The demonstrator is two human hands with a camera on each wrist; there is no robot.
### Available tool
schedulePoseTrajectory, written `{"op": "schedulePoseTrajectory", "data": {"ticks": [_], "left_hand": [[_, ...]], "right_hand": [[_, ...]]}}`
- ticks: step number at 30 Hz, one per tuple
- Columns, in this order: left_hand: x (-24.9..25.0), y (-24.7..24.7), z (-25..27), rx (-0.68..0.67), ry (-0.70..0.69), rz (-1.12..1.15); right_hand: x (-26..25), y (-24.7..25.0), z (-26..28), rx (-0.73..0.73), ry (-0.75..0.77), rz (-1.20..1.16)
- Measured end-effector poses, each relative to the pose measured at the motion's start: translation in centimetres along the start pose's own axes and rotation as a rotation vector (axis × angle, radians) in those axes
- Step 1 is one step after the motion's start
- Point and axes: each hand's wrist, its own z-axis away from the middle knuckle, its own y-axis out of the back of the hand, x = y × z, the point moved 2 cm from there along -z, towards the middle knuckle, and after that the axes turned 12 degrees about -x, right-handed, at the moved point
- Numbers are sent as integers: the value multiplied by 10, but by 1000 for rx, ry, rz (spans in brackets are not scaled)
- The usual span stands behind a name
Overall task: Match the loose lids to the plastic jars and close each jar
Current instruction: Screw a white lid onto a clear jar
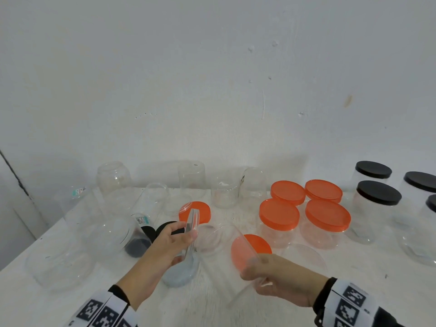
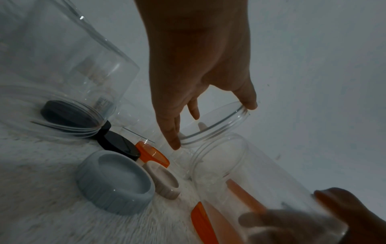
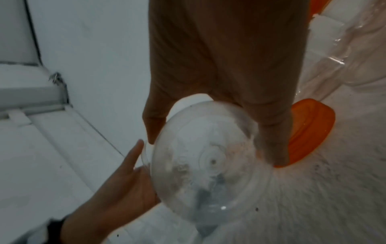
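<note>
**Clear lid held up at the mouth of a tilted clear jar**

While the right hand [image 1: 280, 279] wraps its fingers round the base end of a clear plastic jar [image 1: 226, 246], holding it tipped on its side with the open mouth toward the left hand, the left hand [image 1: 169, 241] pinches a clear round lid [image 1: 191, 228] on edge between thumb and fingertips, just in front of that mouth. In the left wrist view the lid is a shallow transparent ring with threaded ridges, fingertips on opposite points of its rim. The jar wall is smooth and see-through; the right wrist view shows its round base with a small moulded dot at the centre.

Beneath the left hand, on the white fuzzy table covering [image 1: 295, 310], lies a pale grey ribbed lid [image 2: 117, 183], hollow side up, with a smaller beige ribbed lid [image 2: 163, 180] touching it. A loose orange lid [image 1: 256, 244] lies flat just beyond the right hand, seen partly through the jar. Another orange lid [image 1: 200, 210] lies beyond the left hand. Further right of the right hand stand four clear jars capped in orange [image 1: 304, 204], and beyond them jars with black lids [image 1: 378, 192]. Left of the left hand, open clear jars stand or lie, one on its side with a black lid [image 2: 73, 115] seen through its wall.
</note>
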Motion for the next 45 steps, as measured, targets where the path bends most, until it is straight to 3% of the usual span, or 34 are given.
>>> {"op": "schedulePoseTrajectory", "data": {"ticks": [7,13,19,25,28,34,45], "left_hand": [[0,-3,-5,8,-4,-103],[3,-8,-1,4,-45,-196],[6,-21,5,-49,-103,-292],[10,-31,8,-103,-153,-359],[11,-36,7,-106,-178,-527],[4,-47,5,-112,-226,-816],[-3,-54,-3,-107,-231,-828]], "right_hand": [[5,-2,-15,51,99,315],[15,4,-25,29,35,454],[23,9,-31,113,-60,661],[12,1,-33,108,131,551],[9,-1,-36,111,184,530],[9,-1,-39,110,195,545],[10,0,-40,128,204,555]]}}
